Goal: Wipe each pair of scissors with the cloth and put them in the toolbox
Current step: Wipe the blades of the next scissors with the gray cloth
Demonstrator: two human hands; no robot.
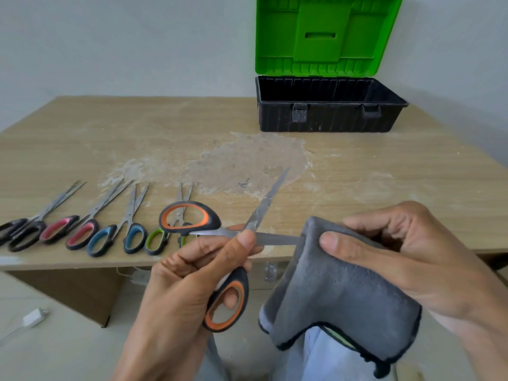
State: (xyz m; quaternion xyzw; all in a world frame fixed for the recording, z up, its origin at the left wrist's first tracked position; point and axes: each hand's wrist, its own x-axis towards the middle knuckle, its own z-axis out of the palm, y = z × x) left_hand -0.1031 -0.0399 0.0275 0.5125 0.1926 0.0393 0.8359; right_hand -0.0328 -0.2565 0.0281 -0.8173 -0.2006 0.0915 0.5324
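My left hand [189,273] grips a pair of orange-and-black scissors [189,217] near the pivot, blades spread wide apart. One blade points up toward the table's middle; the other runs right into a grey cloth [338,295]. My right hand [406,251] holds that cloth, thumb pressing it around the blade's tip. Several more scissors lie in a row along the table's front left: black [24,233], pink [72,229], blue [118,237] and green [156,240] handles. The toolbox [330,116], black with a raised green lid [327,34], stands open at the back right; its inside bottom is hidden.
The wooden table [384,171] has a worn, scuffed patch in its middle. A white charger plug [34,317] with its cable lies on the floor at lower left. My lap in light trousers sits under the cloth.
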